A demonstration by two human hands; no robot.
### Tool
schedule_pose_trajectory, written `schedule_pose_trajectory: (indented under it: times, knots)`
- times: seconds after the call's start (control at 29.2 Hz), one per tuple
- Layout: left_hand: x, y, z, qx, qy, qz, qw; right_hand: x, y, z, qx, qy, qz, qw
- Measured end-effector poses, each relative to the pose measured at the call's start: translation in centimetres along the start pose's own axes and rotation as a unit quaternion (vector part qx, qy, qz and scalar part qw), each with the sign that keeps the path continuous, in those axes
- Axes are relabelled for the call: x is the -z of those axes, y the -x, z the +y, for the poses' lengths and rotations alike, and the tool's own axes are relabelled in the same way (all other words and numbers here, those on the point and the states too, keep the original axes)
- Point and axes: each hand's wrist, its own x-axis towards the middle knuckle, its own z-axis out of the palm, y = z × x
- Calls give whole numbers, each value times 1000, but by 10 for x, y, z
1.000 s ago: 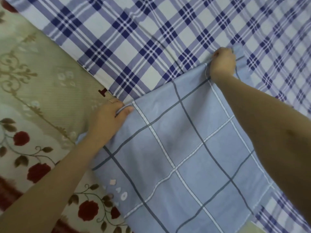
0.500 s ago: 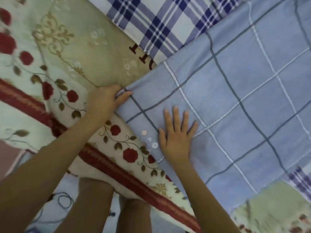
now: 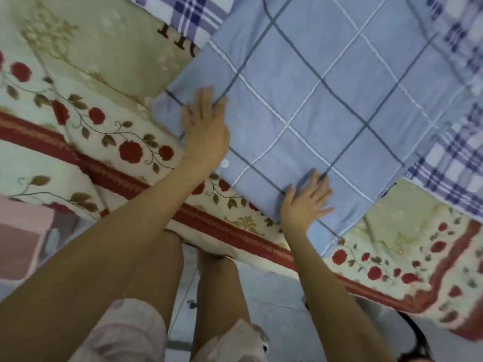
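The left hand [image 3: 205,126], earlier pinching the edge, now presses flat like the right hand [image 3: 305,202], both with fingers straight, on one folded grey-blue checked cloth [image 3: 326,100] lying on one rose-patterned blanket [image 3: 104,142].

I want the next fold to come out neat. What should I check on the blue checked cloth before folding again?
1. Left hand flat on the blue checked cloth: ok.
2. Right hand flat by its near edge: ok.
3. Cloth between the hands free of big wrinkles: ok.
4. Layers lined up at the left corner: cannot tell, blurred.
5. Far end of cloth in view: not ok, cut off at the top.
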Motion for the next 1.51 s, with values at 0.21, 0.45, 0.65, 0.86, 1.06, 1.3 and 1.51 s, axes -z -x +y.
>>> schedule_pose_trajectory:
  times: [0.21, 0.45, 0.65, 0.86, 1.06, 1.3, 1.51]
  knots:
    - [-60, 40, 5, -205, -112, -86, 969, -11, -27, 12, 278, 77, 8, 958]
    - [-72, 51, 10, -230, -157, -98, 955, -18, 2, 137, -277, -92, -86, 953]
    - [-67, 68, 21, -260, -160, -178, 936, 0, 1, 142, -157, -153, 85, 972]
    - [-56, 29, 85, -276, -184, -162, 929, 53, -106, 140, 9, -235, 112, 965]
    - [-60, -9, 131, -192, -136, -152, 960, 90, -183, 135, -136, -188, 99, 967]
    - [-58, -52, 175, -197, -137, -159, 958, 131, -269, 124, -117, -358, 33, 926]
    - [-59, -104, 212, -212, -106, -134, 962, 161, -339, 113, -167, -531, 75, 827]
